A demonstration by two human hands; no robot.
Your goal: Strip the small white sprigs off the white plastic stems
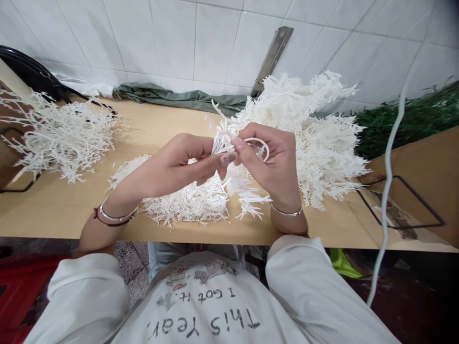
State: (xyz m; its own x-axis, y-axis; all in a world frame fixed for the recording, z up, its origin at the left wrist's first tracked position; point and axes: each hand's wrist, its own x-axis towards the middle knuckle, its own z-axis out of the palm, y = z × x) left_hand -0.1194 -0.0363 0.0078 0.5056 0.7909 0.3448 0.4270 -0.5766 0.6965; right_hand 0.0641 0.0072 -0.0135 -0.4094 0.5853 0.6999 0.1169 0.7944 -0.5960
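White strand bundle (223,141) is held near the centre of the frame, above the bench (150,119), pinched between both hands. Its long axis stands roughly upright in the picture, with a slight lean; the thin free tips point toward the top, one longer sprig (219,109) reaching up and slightly left. The middle of the bundle is covered by the fingers, so whether the fronds (251,203) below it belong to it cannot be told.

Fingers of the left hand (179,160) are closed on the bundle from the left, thumb lying across its near face. Fingers of the right hand (275,155) are pinched together at its right side; a thin white loop (267,149) bows out rightward from that pinch.

Surroundings: a low white pile (186,205) lies below the left hand, partly covered by the left forearm. A large white heap (322,138) rises directly behind and right of the right hand. Another heap (68,136) sits at the left of the frame. Green foliage (416,117) is at the right edge. A white cable (389,172) hangs down the right side, crossing in front of the foliage and the bench. Green cloth (179,97) lies along the tiled wall (172,43), left of a metal bracket (273,58).
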